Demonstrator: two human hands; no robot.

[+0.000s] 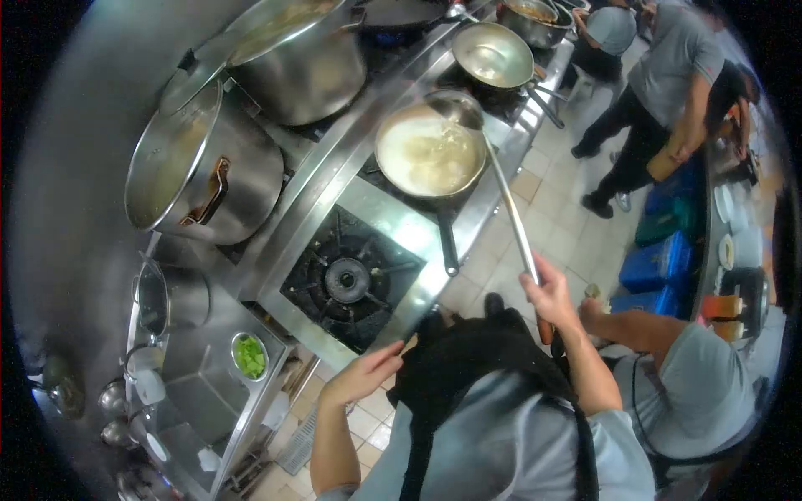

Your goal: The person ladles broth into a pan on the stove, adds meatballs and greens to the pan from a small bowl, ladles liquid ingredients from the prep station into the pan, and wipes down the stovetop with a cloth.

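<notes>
In the head view my right hand (551,290) is closed around the long handle of a ladle (511,209). The ladle's bowl lies at the far rim of a frying pan (416,196), which holds a pale, creamy liquid (426,154). This pan sits on the stove, its black handle (448,244) pointing toward me. My left hand (363,372) is held with its fingers stretched out at the front edge of the stove, near a bare burner (346,280). It holds nothing that I can see.
Large steel pots (242,188) stand at the back left. Another pan (493,54) sits farther along the stove. A small bowl of chopped greens (249,356) rests on the left counter. A co-worker (693,376) is close on my right; other people stand beyond, near blue crates (656,263).
</notes>
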